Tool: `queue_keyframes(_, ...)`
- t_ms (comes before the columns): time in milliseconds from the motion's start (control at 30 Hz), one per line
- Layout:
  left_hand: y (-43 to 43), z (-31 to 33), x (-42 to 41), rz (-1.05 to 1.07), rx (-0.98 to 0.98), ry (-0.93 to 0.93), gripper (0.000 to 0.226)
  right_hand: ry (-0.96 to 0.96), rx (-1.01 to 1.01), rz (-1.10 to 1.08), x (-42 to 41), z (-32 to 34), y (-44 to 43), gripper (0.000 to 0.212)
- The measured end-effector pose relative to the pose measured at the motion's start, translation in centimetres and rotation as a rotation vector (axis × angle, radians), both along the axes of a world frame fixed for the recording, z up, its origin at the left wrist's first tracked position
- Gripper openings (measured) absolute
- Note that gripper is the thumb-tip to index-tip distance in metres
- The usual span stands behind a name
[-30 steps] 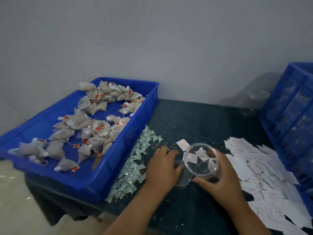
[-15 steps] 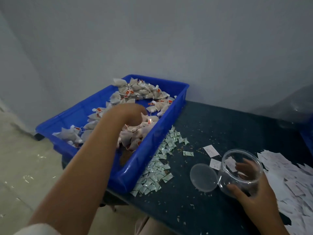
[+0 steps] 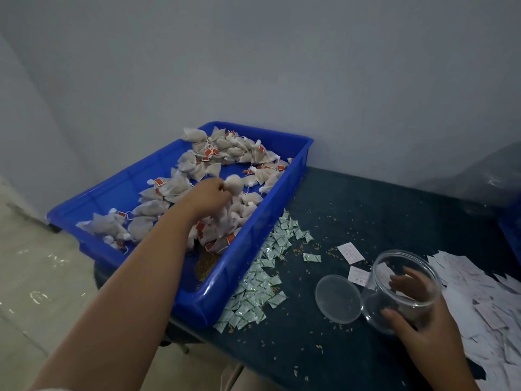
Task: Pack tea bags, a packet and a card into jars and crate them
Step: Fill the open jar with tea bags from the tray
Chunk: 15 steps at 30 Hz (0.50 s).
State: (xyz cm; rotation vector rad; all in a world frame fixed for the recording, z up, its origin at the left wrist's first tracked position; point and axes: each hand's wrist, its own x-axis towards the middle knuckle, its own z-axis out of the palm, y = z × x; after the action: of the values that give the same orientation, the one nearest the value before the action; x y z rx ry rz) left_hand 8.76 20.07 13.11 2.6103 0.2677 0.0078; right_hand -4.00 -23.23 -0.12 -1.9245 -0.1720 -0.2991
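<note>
A blue tray point(image 3: 242, 277) at the table's left holds several grey tea bags with red tags point(image 3: 239, 153). My left hand point(image 3: 207, 197) reaches into the tray and pinches one tea bag point(image 3: 234, 184), lifted a little above the pile. My right hand point(image 3: 423, 331) grips a clear empty plastic jar point(image 3: 403, 292) standing on the dark table at the right. Its clear lid point(image 3: 338, 299) lies flat just left of the jar. Small green-white packets point(image 3: 262, 277) are strewn along the tray's right side. White cards point(image 3: 479, 294) are heaped at the far right.
Two loose cards point(image 3: 351, 252) lie on the dark table point(image 3: 366, 215) behind the lid, and tea crumbs are scattered over it. A blue crate's corner point(image 3: 511, 230) shows at the right edge. A grey wall stands behind; a pale floor lies to the left.
My left hand left the jar, reached into the tray and now has a tea bag lifted in its fingers. The lid now lies on the table. My right hand keeps holding the jar.
</note>
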Motion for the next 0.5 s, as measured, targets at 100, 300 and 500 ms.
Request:
queue_keyframes(100, -1.0, 1.9, -1.1, 0.079, -0.284, -0.199, 0.015, -0.005, -0.026, 0.005, 0.0, -0.2, -0.3, 0.1)
queue_keyframes(300, -5.7, 7.1, -3.1, -0.011, -0.366, -0.413, 0.017, 0.0, 0.033, 0.032, -0.7, 0.4, 0.0, 0.086)
queue_keyframes(500, -12.7, 10.0, -4.7, -0.097, -0.609, -0.474, 0.016, 0.005, 0.032, 0.052, -1.3, 1.2, 0.2, 0.089)
